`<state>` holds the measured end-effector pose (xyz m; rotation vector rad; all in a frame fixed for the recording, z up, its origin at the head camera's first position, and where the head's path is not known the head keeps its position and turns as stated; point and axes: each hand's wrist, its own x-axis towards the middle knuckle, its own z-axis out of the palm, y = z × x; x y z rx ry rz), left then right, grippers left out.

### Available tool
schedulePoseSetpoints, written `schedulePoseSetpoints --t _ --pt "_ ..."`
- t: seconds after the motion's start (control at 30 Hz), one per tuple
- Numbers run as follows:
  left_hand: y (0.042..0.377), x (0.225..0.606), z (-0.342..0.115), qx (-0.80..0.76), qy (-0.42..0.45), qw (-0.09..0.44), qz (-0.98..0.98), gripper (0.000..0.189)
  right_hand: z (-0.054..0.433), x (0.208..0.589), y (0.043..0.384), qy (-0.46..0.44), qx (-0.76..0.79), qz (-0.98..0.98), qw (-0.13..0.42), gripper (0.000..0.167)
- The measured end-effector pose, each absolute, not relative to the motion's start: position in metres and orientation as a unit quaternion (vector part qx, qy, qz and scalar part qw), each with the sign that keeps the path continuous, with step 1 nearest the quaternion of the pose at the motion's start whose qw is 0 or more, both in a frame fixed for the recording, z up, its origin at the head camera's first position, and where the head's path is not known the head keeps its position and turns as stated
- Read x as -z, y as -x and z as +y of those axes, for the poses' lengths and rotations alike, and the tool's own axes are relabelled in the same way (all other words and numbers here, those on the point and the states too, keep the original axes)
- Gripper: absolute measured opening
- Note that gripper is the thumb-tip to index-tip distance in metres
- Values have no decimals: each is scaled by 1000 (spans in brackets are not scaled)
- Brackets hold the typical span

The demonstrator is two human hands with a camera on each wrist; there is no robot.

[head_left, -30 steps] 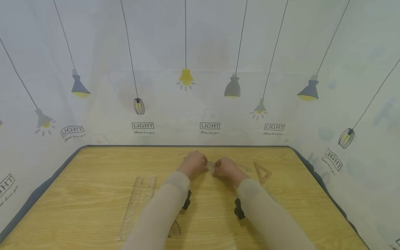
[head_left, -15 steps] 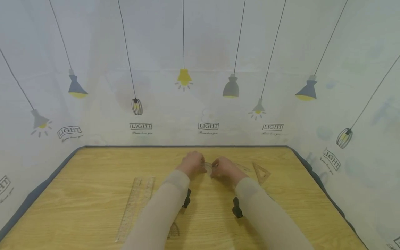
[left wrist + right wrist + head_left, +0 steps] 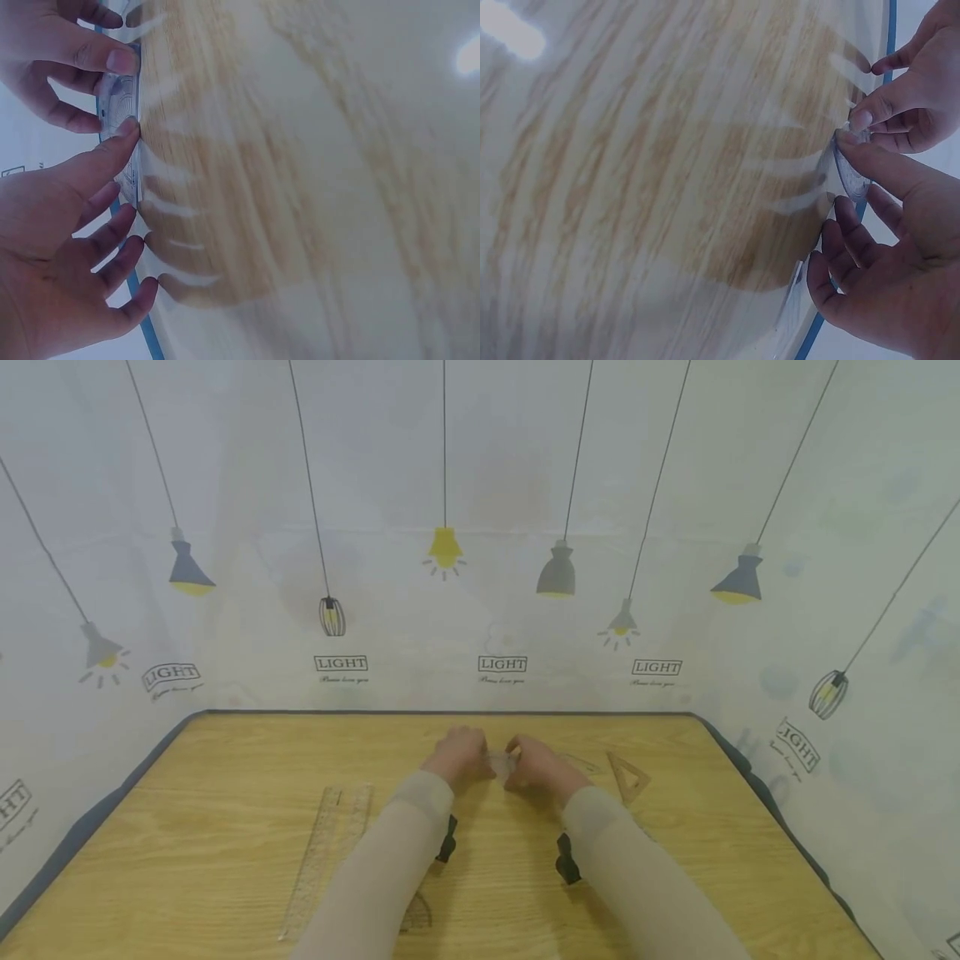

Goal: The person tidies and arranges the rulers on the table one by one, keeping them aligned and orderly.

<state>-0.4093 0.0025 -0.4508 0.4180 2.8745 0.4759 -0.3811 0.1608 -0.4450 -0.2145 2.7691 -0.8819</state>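
Note:
A clear protractor is held between my two hands near the far side of the wooden table. In the left wrist view, my left hand pinches one end of the protractor, thumb on its near face, other fingers spread with tips at the tabletop. My right hand pinches the opposite end, its thumb on the protractor in the right wrist view. The protractor's straight edge lies low, close to the tabletop, and its face tilts up. Fingers cover both of its ends.
Right of the right hand lie a clear set square and a brownish set square. Clear ruler strips lie left of the left sleeve. Another protractor is partly under the left forearm. A patterned curtain rises behind the table's dark edge.
The protractor has tilted, so its curved outline shows less than before. Both hands keep hold of it in nearly the same place, slightly closer together.

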Motion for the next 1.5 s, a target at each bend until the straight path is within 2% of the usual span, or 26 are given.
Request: schedulePoseSetpoints --t 0.43,0.6,0.7,1.03,1.27,1.5 --pt "405 453 -7 -199 -111 92 969 43 156 439 372 98 288 947 98 65" --pt "403 454 -8 -192 -95 104 971 63 154 439 369 114 288 946 98 61" --pt "401 454 -9 -211 -83 113 967 68 153 441 369 110 293 944 101 59" --pt "384 447 -10 -215 -84 116 966 64 152 439 367 103 353 923 111 52" --pt "377 434 -11 -191 -109 123 968 33 150 436 365 106 356 921 120 47" --pt "379 435 -8 -202 -98 160 961 37 154 432 361 133 339 924 120 43"
